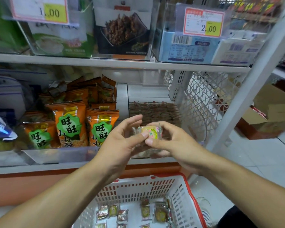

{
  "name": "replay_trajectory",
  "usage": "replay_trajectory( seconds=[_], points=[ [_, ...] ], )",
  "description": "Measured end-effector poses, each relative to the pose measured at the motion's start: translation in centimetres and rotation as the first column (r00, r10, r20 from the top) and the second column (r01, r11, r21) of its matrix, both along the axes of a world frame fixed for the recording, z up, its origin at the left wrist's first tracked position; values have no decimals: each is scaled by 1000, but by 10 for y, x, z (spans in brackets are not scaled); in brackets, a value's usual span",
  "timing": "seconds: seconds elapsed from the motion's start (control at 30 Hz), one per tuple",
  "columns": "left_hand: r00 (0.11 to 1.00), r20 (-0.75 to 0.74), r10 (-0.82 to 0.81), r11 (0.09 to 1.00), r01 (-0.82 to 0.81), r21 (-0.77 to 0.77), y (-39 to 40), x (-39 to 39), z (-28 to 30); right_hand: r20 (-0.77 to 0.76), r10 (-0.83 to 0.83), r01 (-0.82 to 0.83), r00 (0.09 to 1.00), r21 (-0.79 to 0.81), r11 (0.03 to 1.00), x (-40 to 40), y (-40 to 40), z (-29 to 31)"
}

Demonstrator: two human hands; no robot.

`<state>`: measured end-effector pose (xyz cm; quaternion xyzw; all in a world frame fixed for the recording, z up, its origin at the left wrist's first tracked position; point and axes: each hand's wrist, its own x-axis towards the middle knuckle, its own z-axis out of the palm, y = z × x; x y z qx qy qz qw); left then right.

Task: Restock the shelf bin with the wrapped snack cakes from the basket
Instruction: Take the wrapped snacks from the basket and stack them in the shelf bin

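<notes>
Both my hands meet in front of the clear shelf bin (pixel 176 96), where rows of wrapped cakes (pixel 153 111) stand packed on edge. My left hand (pixel 122 142) and my right hand (pixel 169 142) together pinch a small stack of wrapped snack cakes (pixel 150 132), the top one yellow in clear wrap. Further cakes of the stack show below my right fingers. Down below, the white basket with a red rim (pixel 138 190) holds several loose wrapped cakes (pixel 160 214) on its floor.
Orange snack bags (pixel 69 124) fill the bin to the left. The upper shelf (pixel 122 63) carries boxes with price tags. A white mesh side panel (pixel 202 102) and an upright post (pixel 247 89) bound the shelf on the right. Cardboard boxes (pixel 273 111) sit beyond it.
</notes>
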<state>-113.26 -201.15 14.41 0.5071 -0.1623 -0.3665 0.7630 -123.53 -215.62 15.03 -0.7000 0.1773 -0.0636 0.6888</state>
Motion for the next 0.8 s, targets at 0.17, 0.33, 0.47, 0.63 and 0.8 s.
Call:
replay_trajectory(
  seconds=[0.17, 0.33, 0.47, 0.63, 0.8],
  points=[
    [988, -153, -3, 998, -7, -67, 2, 8, -4, -3, -77, 71, 997, 431, 900, 0, -4, 10],
    [986, -166, 35, 992, -54, -110, 6, 13, -10, -3, -93, 79, 996, 554, 829, -3, -6, 12],
    [985, -159, 70, 994, -82, -73, 6, 17, -11, -25, -132, 127, 991, 478, 869, -5, -13, 13],
    [995, -73, 62, 998, -63, -2, 8, 20, -9, 9, -5, 1, 1000, 377, 926, -9, -22, 17],
    [995, -83, 64, 997, -60, 57, 8, 16, -4, 19, 184, -175, 983, 418, 891, -13, -16, 10]
  ],
)
